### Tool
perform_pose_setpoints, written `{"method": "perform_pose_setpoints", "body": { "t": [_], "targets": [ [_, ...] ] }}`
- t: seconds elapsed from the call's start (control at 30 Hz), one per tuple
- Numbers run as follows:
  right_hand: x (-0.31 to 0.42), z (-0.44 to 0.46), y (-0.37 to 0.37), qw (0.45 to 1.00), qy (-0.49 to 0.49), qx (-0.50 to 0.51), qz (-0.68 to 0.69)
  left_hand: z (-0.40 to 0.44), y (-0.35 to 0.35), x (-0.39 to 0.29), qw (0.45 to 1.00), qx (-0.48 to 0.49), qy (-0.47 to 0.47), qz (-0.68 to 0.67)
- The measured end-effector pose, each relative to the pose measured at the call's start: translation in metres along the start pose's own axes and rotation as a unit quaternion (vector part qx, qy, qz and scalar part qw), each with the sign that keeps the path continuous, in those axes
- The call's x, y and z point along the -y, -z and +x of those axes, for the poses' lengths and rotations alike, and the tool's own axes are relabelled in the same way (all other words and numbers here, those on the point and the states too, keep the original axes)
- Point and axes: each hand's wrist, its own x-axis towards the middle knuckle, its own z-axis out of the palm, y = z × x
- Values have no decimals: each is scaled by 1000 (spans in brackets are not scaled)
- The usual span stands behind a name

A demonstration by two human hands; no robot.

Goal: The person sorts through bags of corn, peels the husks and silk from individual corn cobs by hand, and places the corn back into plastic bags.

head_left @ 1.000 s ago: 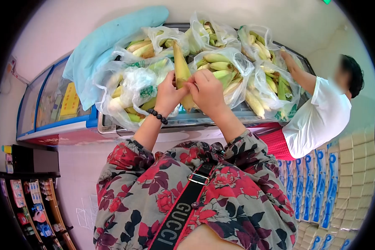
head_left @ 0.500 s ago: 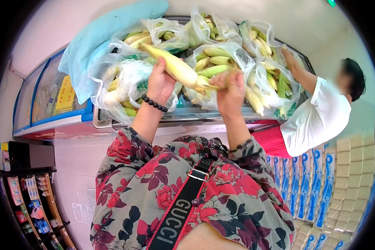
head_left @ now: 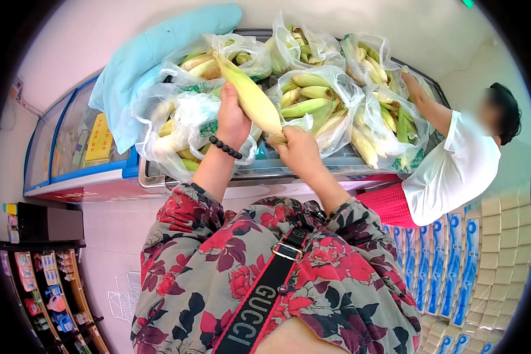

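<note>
A pale green ear of corn [head_left: 251, 99], still in its husk, slants between my hands above the bagged corn. Wrapped round its left side is my left hand [head_left: 233, 118], with a black bead bracelet [head_left: 225, 147] on the wrist. At the ear's lower end, my right hand [head_left: 301, 150] is closed on the stalk end; its fingertips are partly hidden. Just beyond, an open plastic bag [head_left: 349, 94] holds several green ears [head_left: 308, 107]. To the left of my left hand lies another plastic bag [head_left: 189, 112] with corn inside.
More bags of corn [head_left: 305, 44] stand along the freezer top. A light blue cloth [head_left: 141, 65] covers part of the freezer [head_left: 94, 171] at left. At right, a person in a white top [head_left: 454, 171] reaches toward the bags. Shelves [head_left: 59, 289] stand at lower left.
My right hand has moved left and down, closer to my left hand, still at the ear's stalk end. The ear has tilted steeper. The view has shifted slightly.
</note>
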Motion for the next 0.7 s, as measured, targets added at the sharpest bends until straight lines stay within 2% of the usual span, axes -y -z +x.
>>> {"method": "perform_pose_setpoints", "body": {
  "t": [0.1,0.13,0.23,0.37,0.4,0.43,0.47,0.5,0.53,0.57,0.67,0.7],
  "targets": [
    [19,-1,-7,994,3,-69,-85,-24,-29,13,970,-113,-20,215],
    [16,-3,-14,992,26,-51,-110,-30,-38,8,974,-118,-25,191],
    [14,-5,-15,990,92,52,-96,-24,-15,-6,984,-67,84,142],
    [16,7,7,958,180,204,-89,-11,12,-7,975,17,222,1],
    [15,5,15,945,208,244,-70,-6,17,-11,973,16,230,5],
    [17,4,25,928,237,283,-53,6,29,-17,979,-34,193,-48],
    [25,-4,37,927,221,303,-28,21,42,-31,984,-53,159,-66],
    [20,-13,38,951,169,256,48,31,53,-47,986,-72,122,-84],
    [9,-16,38,964,120,205,122,31,50,-62,993,-58,105,-4],
    [-2,-10,41,966,73,151,196,29,46,-72,995,-25,75,53],
    [-12,14,62,918,-164,107,344,6,22,-85,984,114,133,19],
    [-14,22,62,933,-98,69,338,-2,11,-83,976,156,154,-2]
  ]
}}
